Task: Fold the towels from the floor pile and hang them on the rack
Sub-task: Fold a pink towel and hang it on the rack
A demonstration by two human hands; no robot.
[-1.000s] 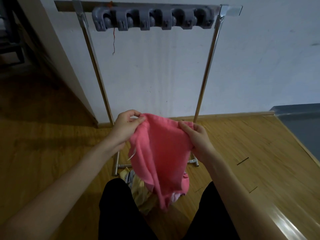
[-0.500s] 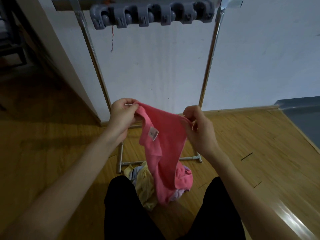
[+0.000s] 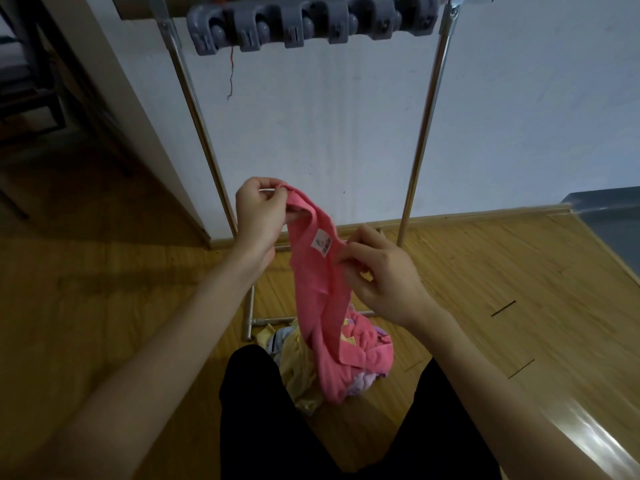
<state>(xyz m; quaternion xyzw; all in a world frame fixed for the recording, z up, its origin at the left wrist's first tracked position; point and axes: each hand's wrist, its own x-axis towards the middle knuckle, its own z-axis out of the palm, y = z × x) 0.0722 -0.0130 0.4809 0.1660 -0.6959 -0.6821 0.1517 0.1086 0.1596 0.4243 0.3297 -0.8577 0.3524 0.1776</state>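
Note:
A pink towel (image 3: 318, 292) hangs bunched in front of me, its white label facing up. My left hand (image 3: 261, 213) pinches its top corner, held higher. My right hand (image 3: 377, 271) pinches the edge beside the label, lower and to the right. The towel's lower end droops onto the floor pile (image 3: 311, 362) of yellow, pink and pale towels between my knees. The metal rack (image 3: 204, 133) stands against the wall behind, its two chrome uprights rising to a top bar with nothing hanging on it.
A grey row of plastic holders (image 3: 311, 22) is fixed along the wall at the rack's top. A doorway and dark room open at the left. A grey step (image 3: 609, 220) sits at the right. My black-trousered legs (image 3: 256, 420) flank the pile on the wooden floor.
The towel was spread wide between both hands; it has since turned and narrowed into a hanging strip, label now showing. My left hand rose and my right hand shifted along the edge.

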